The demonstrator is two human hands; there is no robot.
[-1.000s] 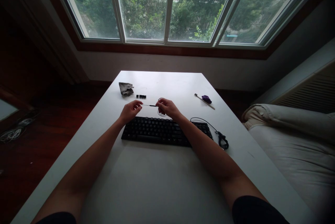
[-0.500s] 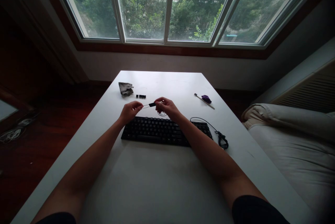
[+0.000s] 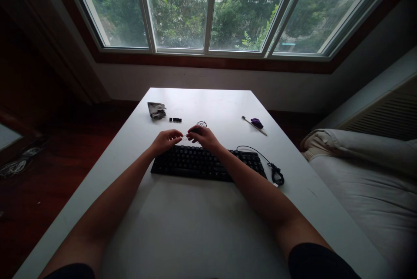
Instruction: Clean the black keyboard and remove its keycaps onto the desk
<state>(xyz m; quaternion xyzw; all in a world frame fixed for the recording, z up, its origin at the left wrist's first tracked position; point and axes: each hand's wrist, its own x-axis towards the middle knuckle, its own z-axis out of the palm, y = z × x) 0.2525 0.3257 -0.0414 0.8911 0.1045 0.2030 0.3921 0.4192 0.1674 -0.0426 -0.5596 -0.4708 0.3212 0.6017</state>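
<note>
Over the back edge of a black keyboard [image 3: 195,164], both my hands are close together on what looks like a keycap puller [image 3: 185,137], with thin wire prongs and a dark handle. My right hand [image 3: 203,137] is closed around the dark part, mostly hidden behind the fingers. At the wire ends, my left hand [image 3: 167,141] pinches with thumb and fingertips; whether a small keycap sits there cannot be made out. Just behind my right hand shows a thin curved outline [image 3: 202,124], perhaps the rim of a clear dish. Several small black keycaps [image 3: 176,120] lie farther back.
A crumpled grey cloth [image 3: 157,111] lies at the back left of the white table [image 3: 195,227]. Toward the back right are a brush with a pale handle [image 3: 259,129] and a purple bundle [image 3: 256,123]. The keyboard's coiled cable [image 3: 276,174] rests at its right end.
My hands have come closer together and slightly lower. The right hand has turned, now covering more of the dark handle and uncovering the curved outline behind it.
</note>
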